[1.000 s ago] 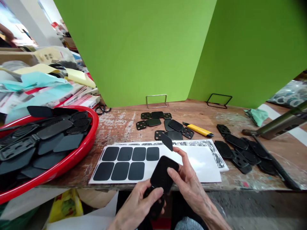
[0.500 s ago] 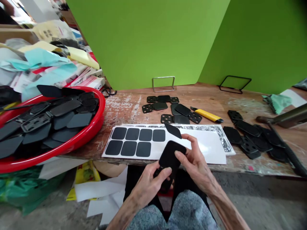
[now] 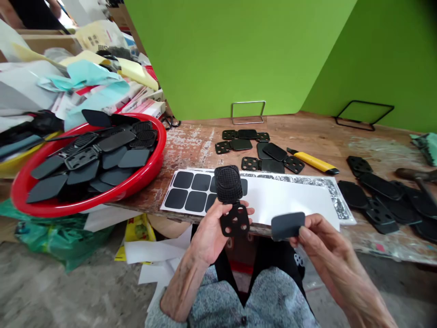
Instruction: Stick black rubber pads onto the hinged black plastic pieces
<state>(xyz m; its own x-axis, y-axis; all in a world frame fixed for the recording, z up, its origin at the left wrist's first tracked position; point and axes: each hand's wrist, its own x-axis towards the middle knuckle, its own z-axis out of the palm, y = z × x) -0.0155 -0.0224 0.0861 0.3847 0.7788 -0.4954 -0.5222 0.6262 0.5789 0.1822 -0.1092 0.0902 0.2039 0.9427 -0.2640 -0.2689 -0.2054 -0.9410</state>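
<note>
My left hand [image 3: 208,232] is closed on a black hinged plastic piece [image 3: 228,183], held upright over the bench edge. The piece has a ribbed upper plate with a round outline and a lower plate with several holes. Between the thumb and fingers of my right hand [image 3: 322,241] is a dark grey rounded sticker [image 3: 287,226], apart from the plastic piece. Behind both hands lies a white backing sheet [image 3: 290,193] with rows of similar dark stickers [image 3: 184,179] on its left part; the plastic piece hides some of them.
A red basin [image 3: 160,159] full of black pieces stands at the left. Toward the back lie more hinged pieces [image 3: 241,144] and a yellow utility knife [image 3: 316,161]. Black parts [image 3: 353,195] and a hammer [image 3: 414,175] are at the right. Green panels [image 3: 239,54] rise behind.
My right hand has moved right and down with a dark sticker, away from the plastic piece. My left hand has raised the piece, whose ribbed face now shows. The view has shifted left.
</note>
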